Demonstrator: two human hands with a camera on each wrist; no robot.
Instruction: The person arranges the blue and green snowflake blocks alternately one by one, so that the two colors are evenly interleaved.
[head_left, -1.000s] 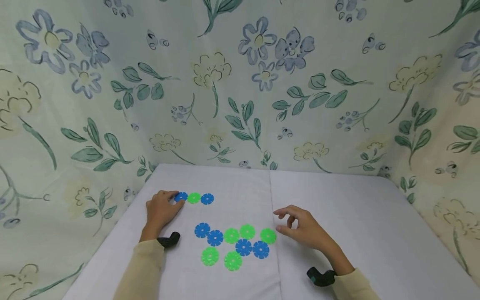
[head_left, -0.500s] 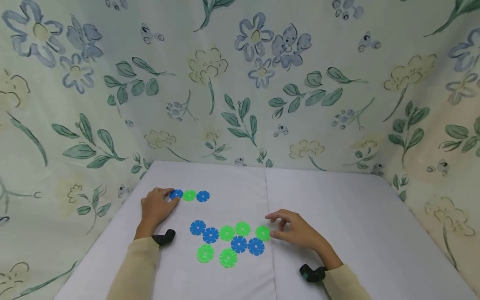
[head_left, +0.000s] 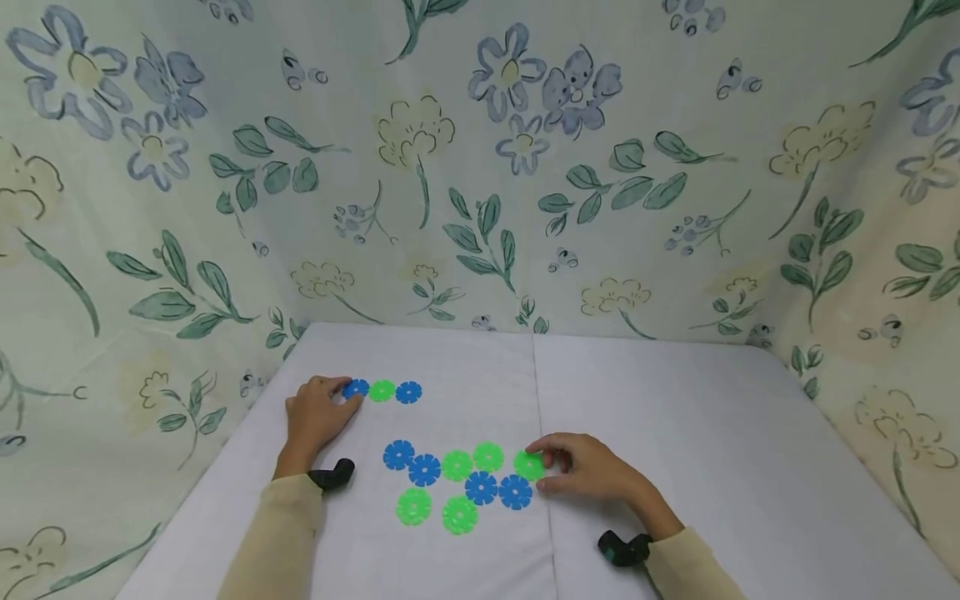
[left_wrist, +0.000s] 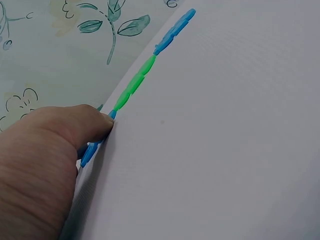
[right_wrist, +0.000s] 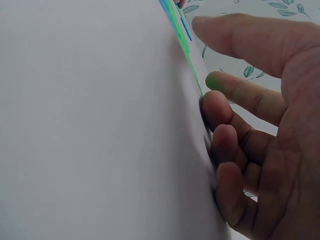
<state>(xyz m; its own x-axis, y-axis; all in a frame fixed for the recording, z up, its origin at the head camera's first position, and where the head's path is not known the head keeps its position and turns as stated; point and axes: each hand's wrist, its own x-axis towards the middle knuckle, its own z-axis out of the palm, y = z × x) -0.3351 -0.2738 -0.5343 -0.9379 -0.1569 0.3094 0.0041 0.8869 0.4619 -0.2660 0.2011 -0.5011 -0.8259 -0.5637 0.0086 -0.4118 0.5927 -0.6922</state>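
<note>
My left hand (head_left: 318,414) pinches the left end of a row at the back left, where a blue notched flower disc (head_left: 356,389), a green disc (head_left: 382,391) and another blue disc (head_left: 408,392) lie joined or edge to edge. In the left wrist view the thumb (left_wrist: 102,125) presses on the near blue disc (left_wrist: 89,154). My right hand (head_left: 588,468) is at the rightmost green disc (head_left: 529,466) of the loose group, thumb and index finger spread on either side of its edge. Whether the fingertips touch it is unclear; the right wrist view has the index fingertip (right_wrist: 216,80) tinted green.
Several loose discs lie mid-table, among them a blue disc (head_left: 515,492) and a green disc (head_left: 460,515) nearer the front. A white cloth with a seam covers the table (head_left: 675,417). Floral curtains (head_left: 480,167) stand behind and at both sides.
My right hand has moved in from the right, and its thumb and index finger now straddle the edge of the rightmost green disc. The left hand stays at the row's left end.
</note>
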